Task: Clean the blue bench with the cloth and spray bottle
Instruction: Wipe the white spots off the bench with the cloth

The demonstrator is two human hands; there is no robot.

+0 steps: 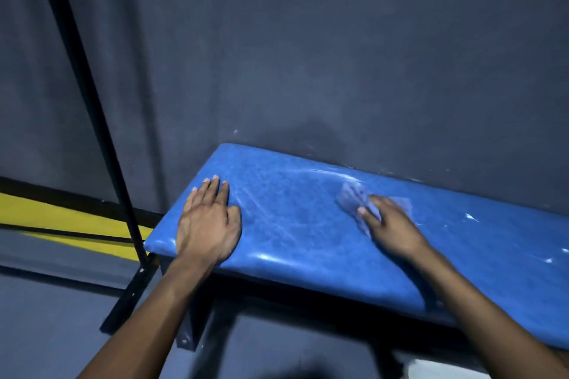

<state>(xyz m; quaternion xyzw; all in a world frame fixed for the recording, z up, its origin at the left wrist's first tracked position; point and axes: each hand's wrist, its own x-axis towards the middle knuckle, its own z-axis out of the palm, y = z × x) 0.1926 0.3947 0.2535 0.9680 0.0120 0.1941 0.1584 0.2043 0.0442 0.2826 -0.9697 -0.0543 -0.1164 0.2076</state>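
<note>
The blue padded bench (295,218) runs from the centre to the right edge, against a dark wall. My left hand (207,224) lies flat on its left end, fingers straight. My right hand (391,224) presses a blue-grey cloth (354,197) onto the middle of the seat; the cloth is blurred and partly under my fingers. Wet streaks shine on the seat around the cloth. White specks (471,218) dot the seat to the right. No spray bottle is in view.
A black metal post (92,108) slants down to a bracket left of the bench. A yellow band (61,221) runs along the floor at the left. The dark wall (338,55) stands directly behind the bench. Something pale (437,369) lies under the bench at the bottom right.
</note>
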